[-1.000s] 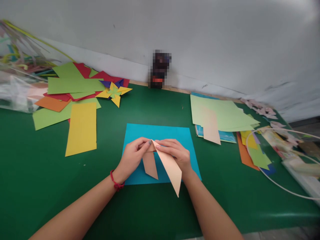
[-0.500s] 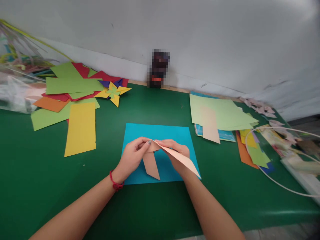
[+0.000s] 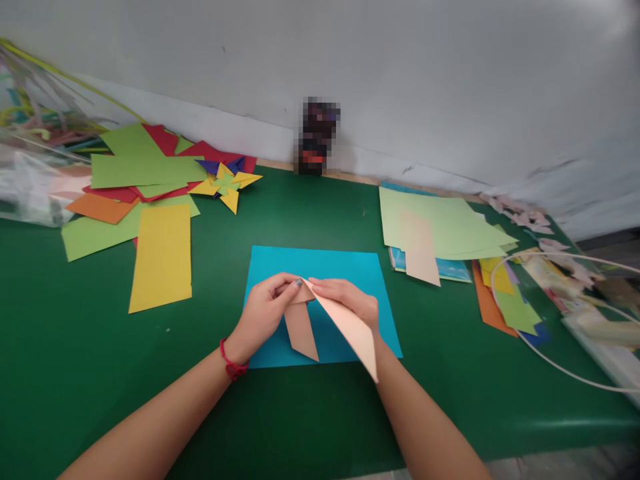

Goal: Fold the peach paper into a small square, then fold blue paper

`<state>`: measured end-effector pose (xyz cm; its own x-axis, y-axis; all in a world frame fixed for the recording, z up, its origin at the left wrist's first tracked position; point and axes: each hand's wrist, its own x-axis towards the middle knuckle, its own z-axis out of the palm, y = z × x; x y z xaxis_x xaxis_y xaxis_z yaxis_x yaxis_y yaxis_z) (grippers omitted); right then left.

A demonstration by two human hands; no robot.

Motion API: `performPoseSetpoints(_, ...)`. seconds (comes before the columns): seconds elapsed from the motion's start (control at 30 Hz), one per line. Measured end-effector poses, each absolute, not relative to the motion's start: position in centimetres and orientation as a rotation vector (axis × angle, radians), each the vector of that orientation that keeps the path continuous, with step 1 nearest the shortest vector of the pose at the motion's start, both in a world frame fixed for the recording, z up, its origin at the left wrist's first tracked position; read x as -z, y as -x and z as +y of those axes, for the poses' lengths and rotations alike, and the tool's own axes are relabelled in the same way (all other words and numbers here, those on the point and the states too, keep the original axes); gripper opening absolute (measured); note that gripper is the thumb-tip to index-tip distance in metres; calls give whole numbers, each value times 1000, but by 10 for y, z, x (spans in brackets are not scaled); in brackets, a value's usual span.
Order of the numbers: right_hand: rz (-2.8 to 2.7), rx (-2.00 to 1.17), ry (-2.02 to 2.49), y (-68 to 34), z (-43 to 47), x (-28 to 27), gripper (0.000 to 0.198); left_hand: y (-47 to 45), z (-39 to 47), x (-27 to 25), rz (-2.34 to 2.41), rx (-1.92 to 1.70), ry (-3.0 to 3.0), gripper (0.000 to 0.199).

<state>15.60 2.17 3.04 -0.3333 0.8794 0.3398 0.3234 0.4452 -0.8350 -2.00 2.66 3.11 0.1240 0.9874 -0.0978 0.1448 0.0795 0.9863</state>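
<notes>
A folded piece of peach paper (image 3: 345, 325) is held between both hands over a blue sheet (image 3: 330, 263). My left hand (image 3: 266, 308) pinches its upper left part between thumb and fingers, and a strip of the paper slants down below that grip. My right hand (image 3: 347, 300) grips the upper edge near the middle, its fingers lying along the fold. The long right flap runs down in front of that palm toward the wrist. The right thumb is hidden by the paper.
Coloured papers (image 3: 145, 172) lie at the left with a yellow sheet (image 3: 163, 260) and a folded paper star (image 3: 227, 185). Pale green sheets (image 3: 445, 227) and a peach strip (image 3: 421, 253) lie at the right, near a white cord (image 3: 530, 360). A blurred dark object (image 3: 317, 137) leans on the wall.
The peach paper's right flap has swung down and inward, now lying in front of my right hand. My right fingers have moved onto the fold. My left hand stays almost still.
</notes>
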Motion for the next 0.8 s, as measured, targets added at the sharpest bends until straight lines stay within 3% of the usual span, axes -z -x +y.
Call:
performPoseSetpoints(0.23, -2177, -502, 849, -162, 28, -27, 40, 20, 26, -28, 1239, -979, -1278, 27)
performPoseSetpoints(0.8, -2219, -376, 839, -162, 32, -23, 38, 19, 25, -26, 1226, -1008, -1237, 27)
